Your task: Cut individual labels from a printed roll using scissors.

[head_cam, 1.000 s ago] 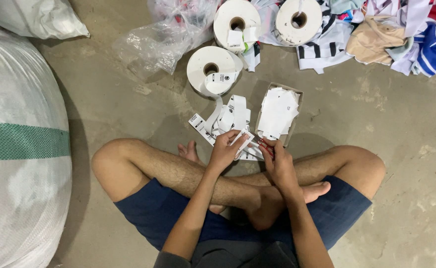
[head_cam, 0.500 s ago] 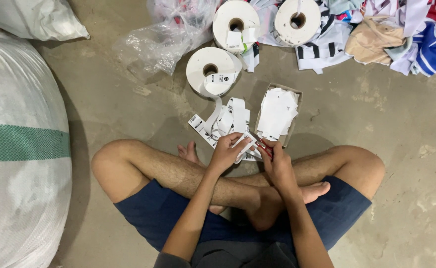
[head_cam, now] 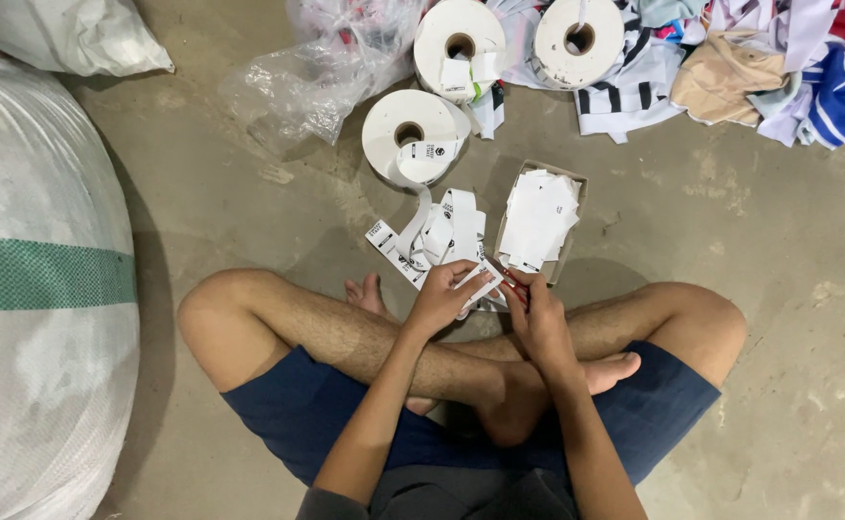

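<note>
I sit cross-legged on a concrete floor. My left hand (head_cam: 442,297) pinches the end of a white printed label strip (head_cam: 439,227) that trails from a white roll (head_cam: 411,138) lying ahead of me. My right hand (head_cam: 535,313) grips a small red-handled cutting tool (head_cam: 507,278), its tip against the strip beside my left fingers. Just beyond my right hand stands a small cardboard box (head_cam: 577,208) holding a pile of cut white labels (head_cam: 538,218).
Two more white label rolls (head_cam: 458,39) (head_cam: 581,40) lie farther back. A crumpled clear plastic bag (head_cam: 326,67) sits back left. Mixed garments (head_cam: 779,67) are heaped at the back right. A big white woven sack with a green stripe (head_cam: 38,289) fills the left side.
Both hands stay at the strip; the fingers shift only slightly, with the tool edging along the label.
</note>
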